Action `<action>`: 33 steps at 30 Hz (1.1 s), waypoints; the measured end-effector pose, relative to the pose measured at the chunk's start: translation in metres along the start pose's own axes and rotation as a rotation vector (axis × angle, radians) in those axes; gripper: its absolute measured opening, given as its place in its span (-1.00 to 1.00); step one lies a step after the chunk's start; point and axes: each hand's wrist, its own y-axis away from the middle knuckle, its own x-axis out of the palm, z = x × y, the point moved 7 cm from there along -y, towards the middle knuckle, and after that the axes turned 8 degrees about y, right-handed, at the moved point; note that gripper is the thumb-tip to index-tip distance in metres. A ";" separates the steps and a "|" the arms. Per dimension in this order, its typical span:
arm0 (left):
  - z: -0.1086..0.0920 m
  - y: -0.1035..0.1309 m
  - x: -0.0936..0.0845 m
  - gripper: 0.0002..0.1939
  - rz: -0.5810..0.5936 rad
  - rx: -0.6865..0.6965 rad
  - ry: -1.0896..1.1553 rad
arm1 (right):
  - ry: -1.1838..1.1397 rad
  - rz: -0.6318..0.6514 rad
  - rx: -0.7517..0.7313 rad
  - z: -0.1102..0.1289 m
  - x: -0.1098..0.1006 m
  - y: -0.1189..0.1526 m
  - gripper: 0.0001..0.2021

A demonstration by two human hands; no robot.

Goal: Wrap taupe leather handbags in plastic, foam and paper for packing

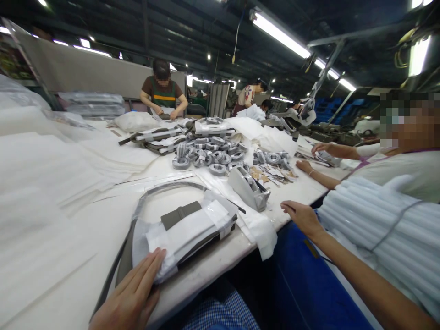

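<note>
A dark olive handbag [180, 215] lies on the white table before me, partly wrapped in white foam sheet [192, 238], its strap [168, 184] covered in clear plastic and arched away from me. My left hand [134, 288] holds its near-left end, fingers stretched over the foam and thumb low at the front edge. Over the table's right edge hovers my right hand [304, 220], fingertips pinched together; whatever is between them is too small to make out. A grey tape dispenser [245, 188] stands just left of that hand, apart from it.
Rolled wrapped straps [216, 156] are piled mid-table, with wrapped bags [158, 135] behind. White foam sheets [41, 183] cover the left side. On my right are a blue bin [302, 279], a tied foam bundle [381, 229] and a co-worker's arms [323, 176]. Another person [163, 94] works opposite.
</note>
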 end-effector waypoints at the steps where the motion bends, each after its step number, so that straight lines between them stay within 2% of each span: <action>1: 0.001 0.001 0.002 -0.37 0.003 -0.003 0.010 | 0.043 -0.022 -0.034 0.002 -0.010 0.005 -0.87; 4: 0.004 0.003 0.007 -0.37 0.022 -0.013 0.053 | 0.230 -0.021 -0.278 0.031 -0.030 0.025 -0.81; 7: 0.002 0.001 0.005 -0.38 0.029 -0.018 0.058 | 0.377 0.027 -0.638 0.091 -0.028 0.051 -0.75; 9: -0.001 -0.002 -0.001 -0.39 0.031 -0.042 0.048 | 0.355 0.067 -0.811 0.137 -0.018 0.065 -0.77; 12: -0.006 -0.010 -0.011 -0.37 0.047 -0.111 0.070 | 0.282 0.185 -1.046 0.207 0.008 0.082 -0.81; 15: -0.008 -0.018 -0.016 -0.38 0.028 -0.169 0.119 | 0.241 0.375 -1.220 0.269 0.043 0.091 -0.82; 18: -0.007 -0.021 -0.020 -0.44 -0.018 -0.190 0.132 | 0.284 0.517 -1.346 0.322 0.079 0.094 -0.78; 21: -0.008 -0.021 -0.019 -0.48 -0.017 -0.196 0.142 | 0.351 0.592 -1.443 0.367 0.111 0.093 -0.78; 26: -0.008 -0.018 -0.011 -0.55 0.001 -0.210 0.161 | 0.662 0.659 -1.492 0.413 0.168 0.083 -0.88; 28: -0.007 -0.016 -0.009 -0.58 -0.017 -0.226 0.175 | 0.761 0.724 -1.519 0.422 0.190 0.080 -0.90; 30: -0.006 -0.015 -0.008 -0.62 -0.041 -0.241 0.196 | 0.807 0.843 -1.555 0.426 0.208 0.079 -0.87; 33: -0.004 -0.014 -0.008 -0.66 -0.047 -0.266 0.237 | 0.858 0.958 -1.589 0.431 0.223 0.081 -0.83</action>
